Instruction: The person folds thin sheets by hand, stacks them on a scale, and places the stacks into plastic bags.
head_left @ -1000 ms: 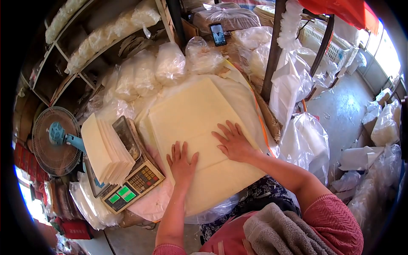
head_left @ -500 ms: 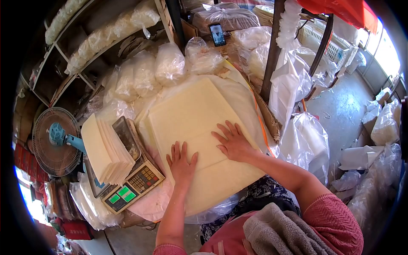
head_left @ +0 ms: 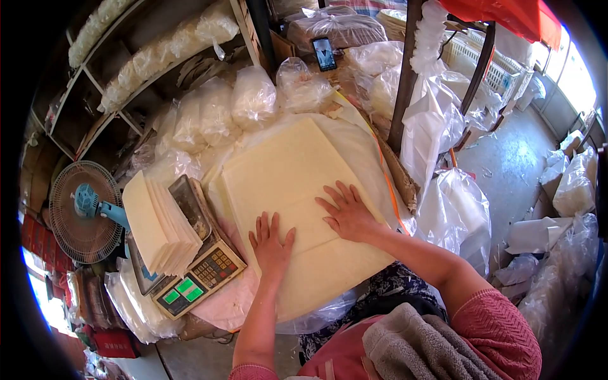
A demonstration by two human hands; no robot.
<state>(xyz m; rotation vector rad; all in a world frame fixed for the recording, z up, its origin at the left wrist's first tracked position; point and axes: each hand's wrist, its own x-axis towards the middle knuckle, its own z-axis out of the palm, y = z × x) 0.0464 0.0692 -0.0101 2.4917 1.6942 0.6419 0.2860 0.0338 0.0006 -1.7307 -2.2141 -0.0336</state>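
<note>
A large pale yellow sheet (head_left: 285,164) lies flat before me, with a faint crease running across it. My left hand (head_left: 272,247) rests palm down on its left part, fingers spread. On its right side my right hand (head_left: 348,214) also presses flat, fingers apart. Left of the sheet stands a digital scale (head_left: 212,266) with lit green displays. A stack of folded cream sheets (head_left: 161,225) sits tilted on the scale's pan.
Filled plastic bags (head_left: 253,95) line the table's far side, with a phone (head_left: 323,53) propped behind them. At far left is a fan (head_left: 84,211). A dark post (head_left: 405,82) and hanging plastic bags (head_left: 456,215) stand to the right.
</note>
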